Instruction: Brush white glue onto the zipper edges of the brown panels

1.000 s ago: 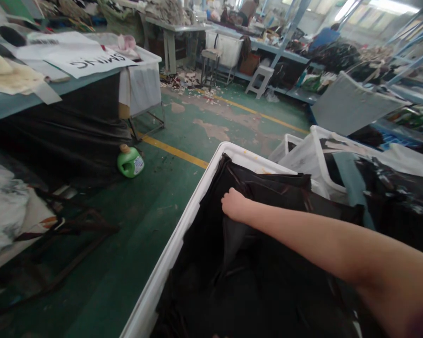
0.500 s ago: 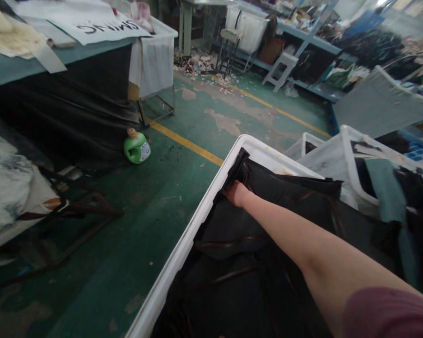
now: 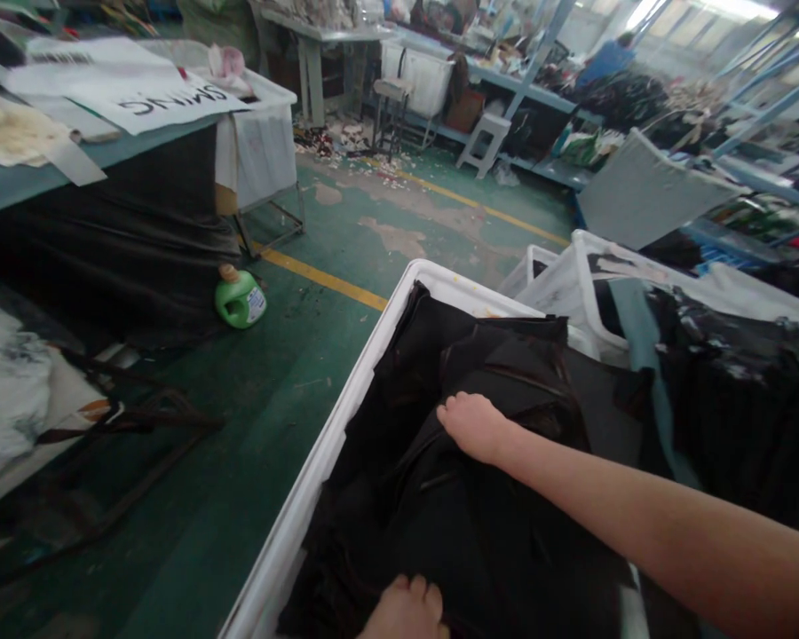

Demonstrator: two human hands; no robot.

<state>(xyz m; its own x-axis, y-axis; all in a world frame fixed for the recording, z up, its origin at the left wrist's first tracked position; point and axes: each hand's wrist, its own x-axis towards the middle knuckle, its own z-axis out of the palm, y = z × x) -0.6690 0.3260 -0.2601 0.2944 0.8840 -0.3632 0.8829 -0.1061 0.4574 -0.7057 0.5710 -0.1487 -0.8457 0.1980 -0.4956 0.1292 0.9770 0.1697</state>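
Observation:
My right hand [image 3: 472,426] reaches in from the right over a white plastic bin [image 3: 326,448] filled with black, leather-like sheets [image 3: 493,524]. Its fingers are curled down, closed on the upper black sheet, which is bunched up in folds around them. At the bottom edge of the view, my left hand [image 3: 405,611] is partly visible, with bent fingers closed on the nearer part of the same black material. Both fingertips are partly hidden against the dark sheets.
More white bins [image 3: 586,275] with black pieces stand to the right. A green jug [image 3: 240,299] sits on the floor at left, near a table [image 3: 146,133] with papers. A metal-framed cart [image 3: 139,408] is at lower left. A white stool [image 3: 485,142] stands farther back.
My right hand has come back from the bin's far left corner toward its middle, and the black sheet is now raised in folds. My left hand has come into view at the bottom.

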